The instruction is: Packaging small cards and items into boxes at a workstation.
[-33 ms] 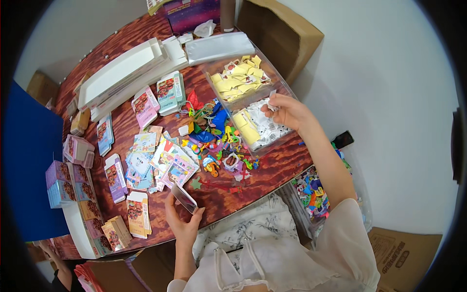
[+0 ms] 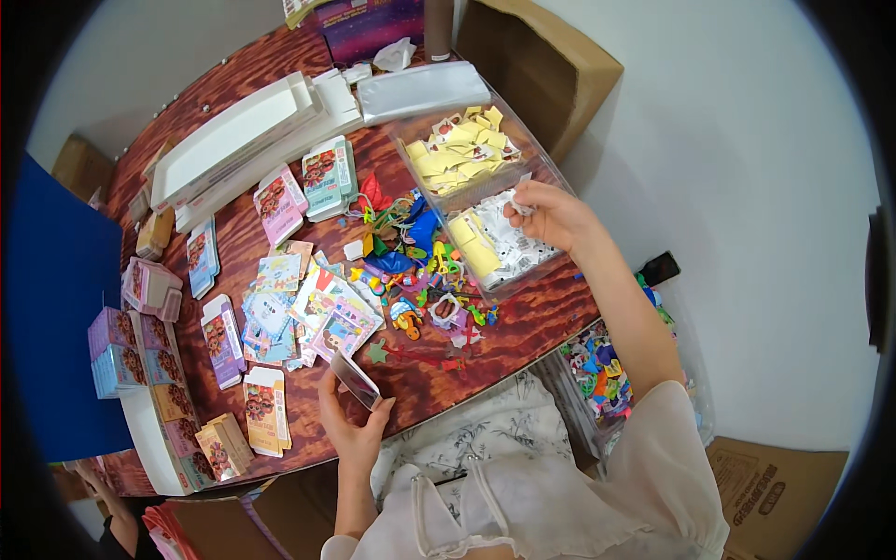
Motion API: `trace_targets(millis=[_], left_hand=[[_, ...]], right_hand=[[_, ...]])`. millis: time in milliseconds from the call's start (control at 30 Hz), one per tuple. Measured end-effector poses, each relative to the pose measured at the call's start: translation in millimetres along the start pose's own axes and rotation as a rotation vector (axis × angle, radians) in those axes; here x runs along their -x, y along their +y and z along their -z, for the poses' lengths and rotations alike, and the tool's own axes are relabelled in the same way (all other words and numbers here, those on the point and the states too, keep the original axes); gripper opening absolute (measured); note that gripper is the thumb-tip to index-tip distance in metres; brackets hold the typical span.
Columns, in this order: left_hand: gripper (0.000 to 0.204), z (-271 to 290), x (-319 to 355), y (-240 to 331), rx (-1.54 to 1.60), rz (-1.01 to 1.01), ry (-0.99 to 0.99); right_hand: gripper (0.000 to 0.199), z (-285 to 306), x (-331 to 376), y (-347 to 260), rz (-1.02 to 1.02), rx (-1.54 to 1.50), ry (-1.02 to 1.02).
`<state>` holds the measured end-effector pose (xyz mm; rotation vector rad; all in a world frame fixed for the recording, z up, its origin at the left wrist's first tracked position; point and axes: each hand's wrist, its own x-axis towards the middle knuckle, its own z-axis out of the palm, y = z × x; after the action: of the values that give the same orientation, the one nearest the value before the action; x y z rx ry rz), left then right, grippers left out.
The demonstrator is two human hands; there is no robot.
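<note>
While the left hand (image 2: 353, 425) grips a slim carton (image 2: 357, 381) between thumb and fingers, the right hand (image 2: 557, 217) pinches what appears to be a small white packet (image 2: 524, 207) above the near compartment of a clear divided tray (image 2: 536, 149). Both grips are judged closed on their items, though the right fingertips partly hide theirs.

Risks noted: the packet is held by a small portion, so a loose pinch could drop it among the toys (image 2: 411, 257) lying between the hands. More than one packet could come away together, as those in the tray lie heaped and overlapping. Squeezing the carton's sides too hard could narrow its mouth or crease its walls.

Condition of the carton: thin-walled, pale at the rim, dark within, apparently open; it is tilted, just beside the loose cards (image 2: 341, 327) and near the front edge of the table (image 2: 523, 327). Its printed face cannot be read from this angle.
</note>
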<state>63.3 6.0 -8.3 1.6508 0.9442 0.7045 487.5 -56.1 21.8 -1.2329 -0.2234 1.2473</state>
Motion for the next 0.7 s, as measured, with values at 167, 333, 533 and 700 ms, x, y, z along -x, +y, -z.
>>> trace_targets(millis=[167, 333, 533, 700], left_hand=[[0.079, -7.8, -3.3, 2.4, 0.02, -0.077, 0.06], [0.081, -9.1, -7.3, 5.2, 0.037, -0.072, 0.039], [0.08, -10.6, -9.6, 13.6, 0.075, -0.047, -0.01], [0.081, -8.7, -11.1, 15.5, 0.059, -0.015, -0.053]], right_hand=[[0.019, -19.4, -15.9, 0.2, 0.037, 0.427, -0.192], [0.013, -48.4, -18.2, 11.8, 0.195, 0.884, -0.03], [0.029, -47.4, -10.4, 24.4, 0.606, 1.419, -0.125], [0.033, -54.0, -21.7, 25.5, 0.575, 1.675, -0.105]])
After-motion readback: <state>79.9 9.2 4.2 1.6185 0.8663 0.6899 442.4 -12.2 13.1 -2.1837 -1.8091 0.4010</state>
